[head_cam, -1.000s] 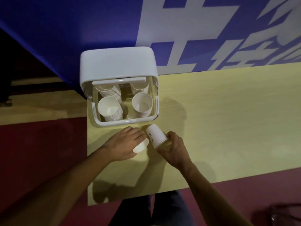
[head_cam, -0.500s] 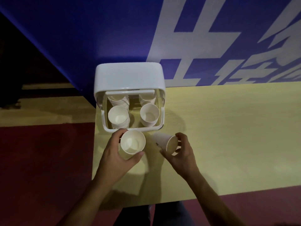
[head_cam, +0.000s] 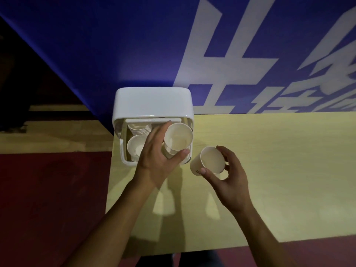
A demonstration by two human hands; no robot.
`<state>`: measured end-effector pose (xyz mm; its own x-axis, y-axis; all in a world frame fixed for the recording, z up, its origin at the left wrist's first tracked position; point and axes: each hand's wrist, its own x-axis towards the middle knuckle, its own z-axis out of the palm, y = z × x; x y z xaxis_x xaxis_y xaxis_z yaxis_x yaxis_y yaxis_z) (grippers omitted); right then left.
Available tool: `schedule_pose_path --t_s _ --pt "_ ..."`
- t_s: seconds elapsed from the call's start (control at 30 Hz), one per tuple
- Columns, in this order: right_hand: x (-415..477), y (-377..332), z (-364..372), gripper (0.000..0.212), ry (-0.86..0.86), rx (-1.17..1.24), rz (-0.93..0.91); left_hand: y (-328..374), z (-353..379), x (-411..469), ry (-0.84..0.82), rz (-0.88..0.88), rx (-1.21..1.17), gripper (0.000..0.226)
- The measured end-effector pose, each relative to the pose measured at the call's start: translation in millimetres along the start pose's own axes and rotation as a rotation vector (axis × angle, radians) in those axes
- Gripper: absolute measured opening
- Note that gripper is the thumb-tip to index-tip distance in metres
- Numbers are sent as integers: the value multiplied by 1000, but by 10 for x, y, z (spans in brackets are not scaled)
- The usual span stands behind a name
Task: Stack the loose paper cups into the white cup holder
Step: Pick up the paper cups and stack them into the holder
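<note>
Gripping one paper cup (head_cam: 178,138) near its rim, the left hand (head_cam: 154,162) held it mouth-up over the near right side of the white cup holder (head_cam: 152,103) at the surface's (head_cam: 269,170) far left corner. Fingers (head_cam: 204,171) of the right hand (head_cam: 233,182) curled round a second cup (head_cam: 211,160), which was tilted and just beside the holder.

Your left hand (head_cam: 156,160) and right hand (head_cam: 229,178) were bare, as were both forearms (head_cam: 107,224); dark bluish trousers (head_cam: 196,262) showed at 6 o'clock.
</note>
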<state>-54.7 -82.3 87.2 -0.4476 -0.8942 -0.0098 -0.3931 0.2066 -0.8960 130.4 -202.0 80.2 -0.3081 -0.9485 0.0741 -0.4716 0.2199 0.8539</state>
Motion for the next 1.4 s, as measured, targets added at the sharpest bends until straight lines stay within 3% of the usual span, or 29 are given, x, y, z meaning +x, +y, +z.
schedule_pose_path --t_s 0.33,0.67,0.87,1.0,1.13,1.4 --pt "187 83 -104 67 18 4 13 -384 360 93 -71 -158 133 77" --pt "609 -179 194 75 -44 -4 -107 -466 283 79 -134 -239 34 85" --pt "774 -149 528 77 -162 -53 -162 -284 81 27 -76 -307 -220 50" --pt "807 32 657 77 -208 -122 -180 -171 118 82 -14 -309 -232 34" --pt "817 166 786 76 -240 -176 -260 -239 222 137 -40 -322 -213 35" --pt "828 391 860 78 -273 -181 -193 -414 331 176 -95 -307 -107 49"
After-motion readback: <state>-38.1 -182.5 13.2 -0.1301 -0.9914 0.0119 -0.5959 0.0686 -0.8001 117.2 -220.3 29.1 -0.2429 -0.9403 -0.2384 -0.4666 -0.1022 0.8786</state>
